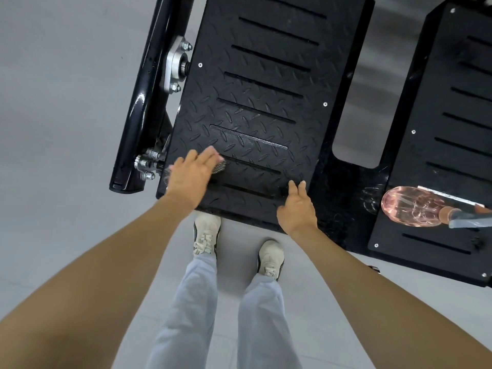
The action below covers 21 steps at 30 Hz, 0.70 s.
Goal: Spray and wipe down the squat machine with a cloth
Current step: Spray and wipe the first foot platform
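Centre frame: left hand (190, 177) flat, fingers straight, pressing cloth (220, 166) onto footplate (255, 102); right hand (296, 209) loose, fingertips on footplate edge. Spray bottle (407, 206) at right.

There are 2 black tread plates, the centre plate (266, 83) and the right plate (439, 145), and 1 pink spray bottle (410, 206) at the right edge of the frame. 1 cloth (219, 166) shows at centre left, with 2 hands, the left hand (190, 177) and the right hand (296, 209). Lower centre holds 2 pale shoes, the left shoe (206, 233) and the right shoe (271, 258).
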Each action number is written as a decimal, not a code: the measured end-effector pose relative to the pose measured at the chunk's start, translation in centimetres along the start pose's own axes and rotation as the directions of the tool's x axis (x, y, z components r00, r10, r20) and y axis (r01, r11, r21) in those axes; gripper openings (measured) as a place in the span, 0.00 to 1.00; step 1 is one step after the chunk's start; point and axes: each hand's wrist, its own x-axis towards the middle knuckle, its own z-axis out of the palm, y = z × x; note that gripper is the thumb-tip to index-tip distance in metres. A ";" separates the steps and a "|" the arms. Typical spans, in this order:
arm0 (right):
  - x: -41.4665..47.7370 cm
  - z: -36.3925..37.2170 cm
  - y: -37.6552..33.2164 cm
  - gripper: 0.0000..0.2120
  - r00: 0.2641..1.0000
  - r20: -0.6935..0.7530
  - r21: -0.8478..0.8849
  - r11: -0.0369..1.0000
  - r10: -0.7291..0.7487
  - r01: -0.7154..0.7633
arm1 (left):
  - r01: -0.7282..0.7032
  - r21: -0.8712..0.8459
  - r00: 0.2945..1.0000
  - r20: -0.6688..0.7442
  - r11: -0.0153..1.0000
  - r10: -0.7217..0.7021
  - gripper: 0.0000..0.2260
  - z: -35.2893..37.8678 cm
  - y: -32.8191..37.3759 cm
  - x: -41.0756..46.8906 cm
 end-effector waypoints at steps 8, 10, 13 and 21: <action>0.6 -0.4 -0.9 0.33 0.990 -0.140 -0.027 0.999 0.033 -0.037 | 0.252 -0.838 0.758 -0.139 0.483 -0.637 0.17 -0.4 0.0 2.8; 1.1 -0.8 -1.1 0.34 0.991 -0.129 -0.024 0.999 0.025 -0.029 | 0.254 -0.876 0.691 -0.132 0.410 -0.710 0.16 -1.3 0.4 4.2; 2.0 -1.5 -1.5 0.34 0.993 -0.119 -0.039 0.999 0.000 -0.005 | 0.306 -0.594 0.861 -0.162 0.744 -0.482 0.21 -1.8 0.7 5.6; 3.1 -2.3 -1.7 0.34 0.995 -0.097 -0.029 1.000 -0.008 0.005 | 0.325 -0.261 0.936 -0.046 0.909 -0.348 0.25 -1.7 4.3 6.6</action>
